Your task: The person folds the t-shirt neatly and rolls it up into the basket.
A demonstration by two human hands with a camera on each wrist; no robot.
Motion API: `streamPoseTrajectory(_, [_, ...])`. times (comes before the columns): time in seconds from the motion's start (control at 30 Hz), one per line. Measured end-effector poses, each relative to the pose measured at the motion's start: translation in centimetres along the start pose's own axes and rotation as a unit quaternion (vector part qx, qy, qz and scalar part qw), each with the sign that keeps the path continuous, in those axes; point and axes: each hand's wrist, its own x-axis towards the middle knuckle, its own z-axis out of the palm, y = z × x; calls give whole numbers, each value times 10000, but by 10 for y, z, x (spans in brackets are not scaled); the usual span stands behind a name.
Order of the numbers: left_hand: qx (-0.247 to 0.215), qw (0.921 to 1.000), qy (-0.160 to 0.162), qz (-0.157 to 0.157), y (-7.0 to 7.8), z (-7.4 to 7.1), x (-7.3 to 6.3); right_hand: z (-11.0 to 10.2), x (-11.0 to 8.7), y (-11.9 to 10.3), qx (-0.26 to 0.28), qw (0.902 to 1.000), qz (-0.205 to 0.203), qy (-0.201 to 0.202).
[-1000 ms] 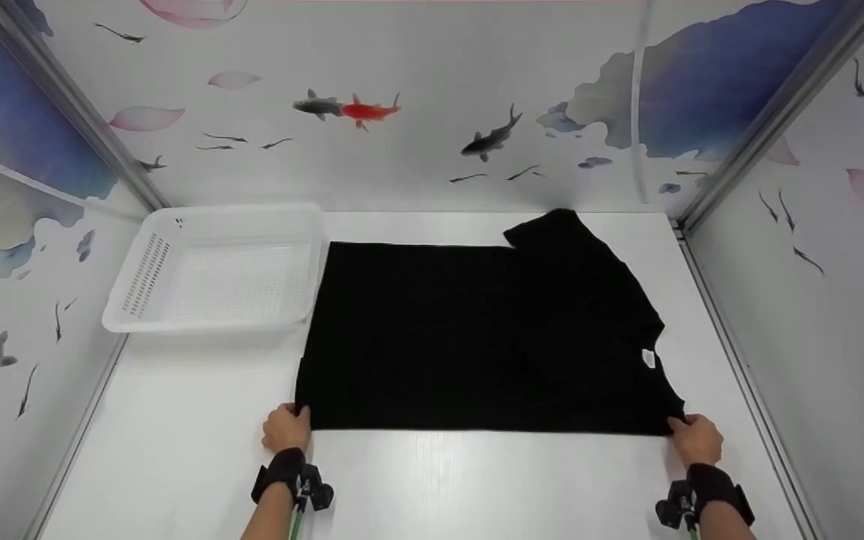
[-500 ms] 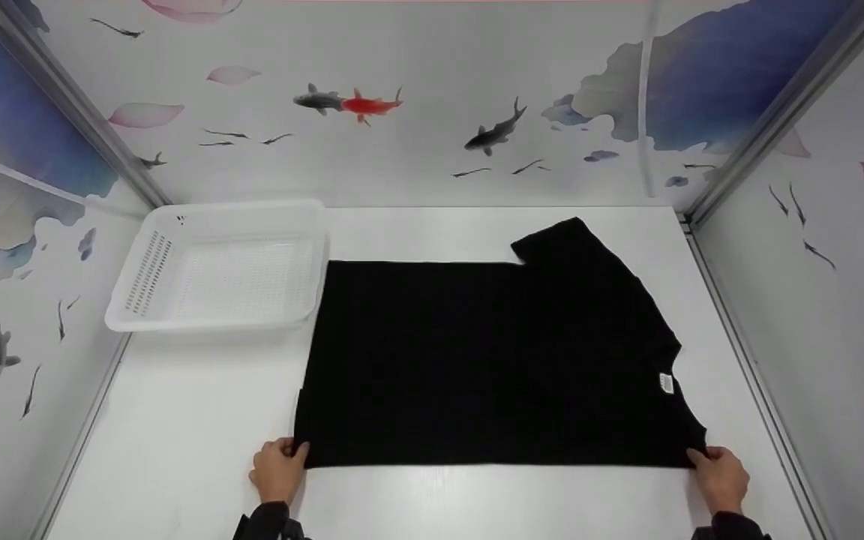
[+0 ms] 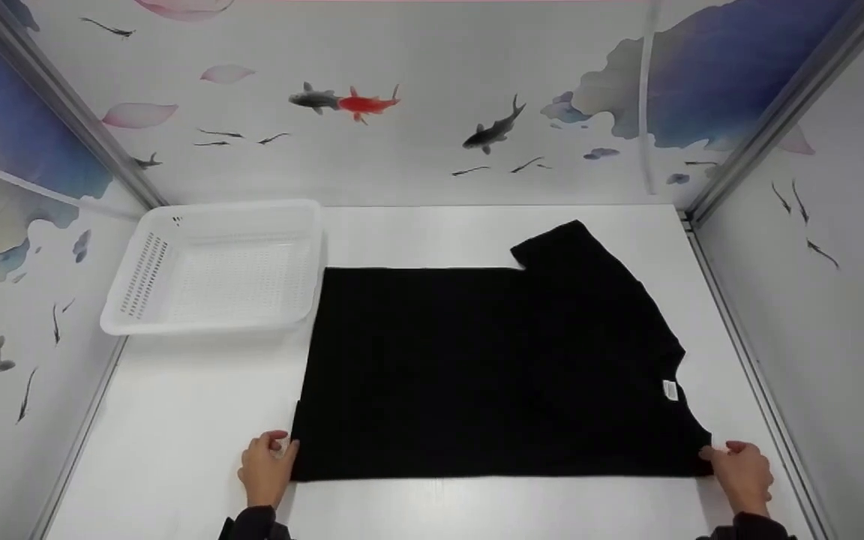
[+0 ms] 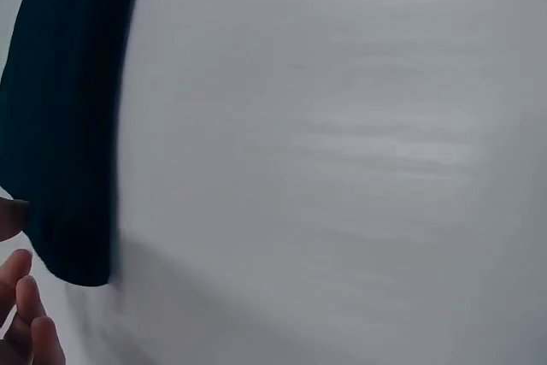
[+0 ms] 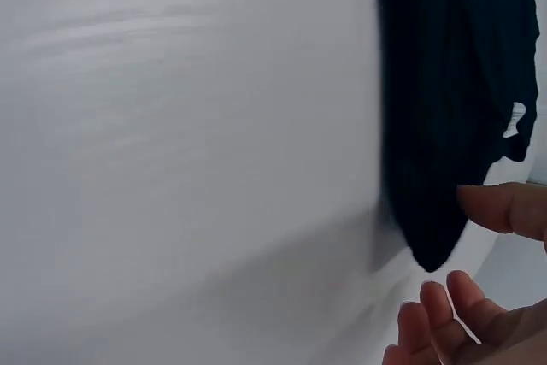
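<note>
A black T-shirt (image 3: 432,367), folded lengthwise, lies flat with one sleeve (image 3: 563,244) angled toward the back and its neckline at the right. A small white label (image 3: 670,390) shows by the collar. At the shirt's front left corner is my left hand (image 3: 265,466); its thumb meets the edge while the fingers (image 4: 30,297) stand apart from the cloth. My right hand (image 3: 741,471) is at the front right corner, thumb against the cloth (image 5: 440,151) and fingers (image 5: 436,301) spread away from it.
A white perforated plastic basket (image 3: 211,328) stands at the back left, close to the shirt's far left corner. The white tabletop (image 3: 432,510) is bounded by printed panels at the back (image 3: 417,165) and both sides, with metal rails at the corners.
The shirt has come toward the front edge and slightly right, drawn by both hands. The fingers of both hands have since parted from the cloth, letting go of its corners.
</note>
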Motion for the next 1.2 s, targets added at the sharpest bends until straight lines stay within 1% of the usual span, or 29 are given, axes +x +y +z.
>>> streamPoseTrajectory(0.07, [-129,9996,182,184,8,-1,8,-5,4,-13,66,9997,-214,139])
streamPoseTrajectory(0.1, [-198,9990,254,307,14,0,13,-6,6,-21,113,9989,-402,204])
streamPoseTrajectory(0.17, [-354,9965,339,674,26,3,25,-7,10,-38,191,9958,-814,372])
streamPoseTrajectory(0.2, [-426,9947,314,877,34,5,31,-7,13,-47,211,9936,-1023,441])
streamPoseTrajectory(0.27, [-532,9897,198,1317,48,11,45,-4,20,-67,231,9890,-1367,512])
streamPoseTrajectory(0.33, [-584,9832,-31,1731,64,16,59,0,28,-85,241,9855,-1607,498])
streamPoseTrajectory(0.37, [-603,9805,-163,1862,73,19,67,2,32,-94,255,9846,-1671,435])
streamPoseTrajectory(0.4, [-583,9794,-313,1910,82,21,74,3,36,-102,310,9843,-1708,329])
streamPoseTrajectory(0.47, [-522,9785,-535,1922,98,26,89,7,44,-117,371,9842,-1725,146])
streamPoseTrajectory(0.5, [-492,9793,-640,1858,105,28,96,8,48,-124,395,9841,-1728,71])
streamPoseTrajectory(0.63, [-269,9847,-965,1424,125,34,119,13,64,-142,322,9849,-1697,-149])
streamPoseTrajectory(0.73, [-10,9867,-1113,1186,133,38,132,14,72,-152,364,9848,-1664,-336])
streamPoseTrajectory(0.8, [178,9871,-1134,1117,137,41,141,15,76,-159,515,9843,-1623,-473])
streamPoseTrajectory(0.97, [592,9860,-1123,1086,146,49,163,20,91,-171,920,9799,-1583,-797])
streamPoseTrajectory(1.1, [931,9813,-1236,1148,155,55,177,23,102,-178,1027,9770,-1627,-921])
streamPoseTrajectory(1.2, [1087,9788,-1329,1120,161,59,187,25,111,-183,1055,9760,-1648,-954])
